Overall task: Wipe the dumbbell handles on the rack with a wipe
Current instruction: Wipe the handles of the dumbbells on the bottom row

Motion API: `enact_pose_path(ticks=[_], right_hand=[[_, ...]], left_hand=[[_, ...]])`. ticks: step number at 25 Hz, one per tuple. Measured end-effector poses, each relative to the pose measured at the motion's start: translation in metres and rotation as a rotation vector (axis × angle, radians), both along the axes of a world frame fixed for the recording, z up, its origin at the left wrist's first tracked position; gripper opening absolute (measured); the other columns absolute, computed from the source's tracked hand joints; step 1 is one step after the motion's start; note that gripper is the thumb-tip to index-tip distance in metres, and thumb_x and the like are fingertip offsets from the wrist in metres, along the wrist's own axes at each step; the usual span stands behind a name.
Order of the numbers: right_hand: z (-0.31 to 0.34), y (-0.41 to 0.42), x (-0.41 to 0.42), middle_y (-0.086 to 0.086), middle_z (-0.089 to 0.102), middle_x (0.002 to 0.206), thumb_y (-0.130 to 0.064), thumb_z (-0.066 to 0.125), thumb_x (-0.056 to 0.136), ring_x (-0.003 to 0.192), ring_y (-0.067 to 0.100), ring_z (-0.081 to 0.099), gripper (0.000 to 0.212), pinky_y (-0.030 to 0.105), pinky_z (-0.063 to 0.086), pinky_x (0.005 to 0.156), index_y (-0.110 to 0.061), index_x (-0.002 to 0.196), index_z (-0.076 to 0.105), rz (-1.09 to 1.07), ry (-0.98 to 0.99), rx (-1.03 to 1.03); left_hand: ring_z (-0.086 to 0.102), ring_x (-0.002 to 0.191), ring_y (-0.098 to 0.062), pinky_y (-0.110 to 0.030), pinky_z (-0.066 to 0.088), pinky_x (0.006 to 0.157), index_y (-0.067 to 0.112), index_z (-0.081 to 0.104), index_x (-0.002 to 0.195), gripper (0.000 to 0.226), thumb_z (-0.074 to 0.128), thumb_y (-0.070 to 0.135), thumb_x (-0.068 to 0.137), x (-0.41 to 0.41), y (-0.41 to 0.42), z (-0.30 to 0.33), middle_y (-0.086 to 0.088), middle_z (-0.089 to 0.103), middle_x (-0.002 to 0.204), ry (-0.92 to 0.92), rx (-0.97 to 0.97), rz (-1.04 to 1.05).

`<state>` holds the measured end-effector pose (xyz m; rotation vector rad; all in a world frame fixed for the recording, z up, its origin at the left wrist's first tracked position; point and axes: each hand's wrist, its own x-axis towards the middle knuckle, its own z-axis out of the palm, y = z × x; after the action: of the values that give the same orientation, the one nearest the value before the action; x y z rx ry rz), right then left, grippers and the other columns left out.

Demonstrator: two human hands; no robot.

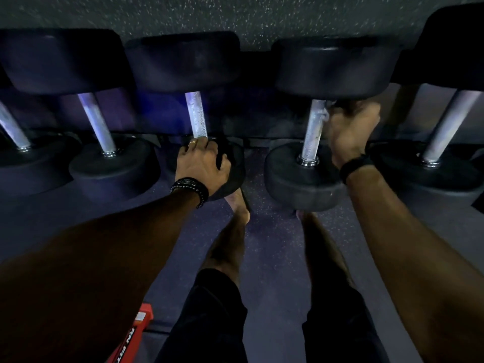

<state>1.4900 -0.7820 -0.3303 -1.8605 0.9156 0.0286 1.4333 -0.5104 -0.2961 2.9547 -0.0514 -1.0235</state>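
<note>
- Nearest the camera are the person's two forearms and, between them, the legs in dark trousers, with feet on the speckled floor (272, 247). A red object (136, 334) with white lettering sits at the lower left edge; what it is I cannot tell.
- The left hand (201, 163), with a beaded bracelet (191, 188) at the wrist and a ring on one finger, rests over the near head (230, 163) of the middle dumbbell. Its grip is curled over the rim of that black head, fingertips up by the base of the steel handle (196, 113). This looks like a bracing hold, steadying the weight or the body.
- The right hand (351, 132), with a dark band (355, 165) at the wrist, is motion-blurred just beside the upper part of the next handle (314, 127) to the right. Its fingers appear curled, and a small pale scrap at the bar may be the wipe (326, 112). Through the blur I cannot tell how firmly the grip closes on it.
- Judging by that, this handle is the one being wiped now.
- Farther along, other dumbbells lie in the same row with bare handles, two to the left (97, 121) and one to the right (450, 124).
- Farthest are the large far heads (332, 66). The rack itself is hardly visible in the dim light.
</note>
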Motion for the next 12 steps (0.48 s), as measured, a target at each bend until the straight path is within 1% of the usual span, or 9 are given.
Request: enact_pose_path(ticks=[1, 2, 3, 4, 5, 6, 8, 10, 12], right_hand=[[-0.003, 0.003, 0.008, 0.004, 0.055, 0.084, -0.019, 0.06, 0.073, 0.084, 0.015, 0.047, 0.012, 0.039, 0.047, 0.075, -0.023, 0.073, 0.05, -0.027, 0.012, -0.011], [-0.007, 0.003, -0.002, 0.006, 0.051, 0.09, -0.019, 0.058, 0.077, 0.09, 0.017, 0.044, 0.011, 0.039, 0.044, 0.08, -0.023, 0.075, 0.048, 0.012, 0.124, -0.046], [-0.011, 0.002, -0.021, 0.007, 0.052, 0.095, -0.019, 0.057, 0.081, 0.093, 0.018, 0.046, 0.006, 0.037, 0.045, 0.086, -0.019, 0.079, 0.052, 0.113, 0.258, -0.079], [-0.008, 0.001, -0.041, 0.009, 0.058, 0.097, -0.021, 0.057, 0.082, 0.094, 0.02, 0.054, 0.009, 0.037, 0.048, 0.089, -0.012, 0.082, 0.06, 0.191, 0.326, -0.081], [-0.009, 0.0, -0.057, 0.01, 0.065, 0.093, -0.022, 0.056, 0.08, 0.088, 0.021, 0.062, 0.016, 0.038, 0.054, 0.086, -0.009, 0.081, 0.065, 0.23, 0.347, -0.05], [-0.004, 0.0, -0.056, 0.008, 0.067, 0.085, -0.019, 0.056, 0.078, 0.076, 0.017, 0.065, 0.012, 0.034, 0.057, 0.079, -0.011, 0.074, 0.064, 0.215, 0.35, 0.008], [0.007, 0.005, -0.023, -0.003, 0.06, 0.073, -0.004, 0.058, 0.077, 0.064, 0.005, 0.054, 0.024, 0.022, 0.05, 0.063, -0.022, 0.064, 0.05, 0.077, 0.267, 0.071], [0.009, 0.01, 0.012, -0.001, 0.057, 0.074, -0.005, 0.059, 0.076, 0.068, 0.007, 0.05, 0.022, 0.027, 0.045, 0.059, -0.02, 0.066, 0.046, -0.031, 0.153, 0.192], [0.009, 0.009, 0.0, 0.005, 0.064, 0.08, 0.0, 0.058, 0.076, 0.071, 0.008, 0.053, 0.009, 0.029, 0.046, 0.062, -0.008, 0.074, 0.059, 0.078, 0.192, 0.253]], left_hand=[[0.056, 0.1, -0.036, -0.047, 0.044, 0.086, 0.003, 0.064, 0.096, 0.051, 0.037, 0.046, 0.084, 0.0, 0.0, 0.0, -0.015, 0.06, 0.103, -0.004, -0.001, -0.001], [0.056, 0.1, -0.036, -0.047, 0.044, 0.086, 0.004, 0.064, 0.097, 0.052, 0.036, 0.046, 0.084, 0.0, -0.001, 0.0, -0.015, 0.06, 0.104, -0.005, -0.002, -0.005], [0.056, 0.1, -0.035, -0.047, 0.044, 0.086, 0.004, 0.064, 0.097, 0.054, 0.035, 0.047, 0.084, 0.0, -0.001, 0.0, -0.015, 0.06, 0.104, -0.001, -0.001, -0.009], [0.056, 0.101, -0.035, -0.047, 0.044, 0.086, 0.004, 0.064, 0.098, 0.055, 0.033, 0.047, 0.084, 0.0, -0.001, 0.001, -0.015, 0.06, 0.105, 0.006, 0.002, -0.007], [0.056, 0.102, -0.035, -0.047, 0.044, 0.088, 0.004, 0.064, 0.099, 0.056, 0.033, 0.048, 0.084, 0.0, -0.001, 0.001, -0.016, 0.06, 0.106, 0.013, 0.008, -0.003], [0.056, 0.104, -0.036, -0.048, 0.043, 0.089, 0.004, 0.064, 0.1, 0.057, 0.032, 0.048, 0.084, -0.001, -0.001, 0.001, -0.016, 0.06, 0.108, 0.015, 0.014, 0.002], [0.056, 0.106, -0.036, -0.048, 0.043, 0.09, 0.003, 0.065, 0.101, 0.058, 0.033, 0.048, 0.084, -0.001, -0.001, 0.002, -0.016, 0.06, 0.11, 0.014, 0.025, -0.002], [0.055, 0.107, -0.036, -0.048, 0.043, 0.09, 0.003, 0.065, 0.103, 0.056, 0.034, 0.047, 0.084, 0.001, -0.002, 0.001, -0.016, 0.06, 0.111, 0.022, 0.027, -0.009], [0.055, 0.106, -0.036, -0.048, 0.043, 0.09, 0.003, 0.065, 0.103, 0.055, 0.035, 0.046, 0.085, 0.001, -0.002, 0.001, -0.016, 0.06, 0.11, 0.026, 0.024, -0.014]])
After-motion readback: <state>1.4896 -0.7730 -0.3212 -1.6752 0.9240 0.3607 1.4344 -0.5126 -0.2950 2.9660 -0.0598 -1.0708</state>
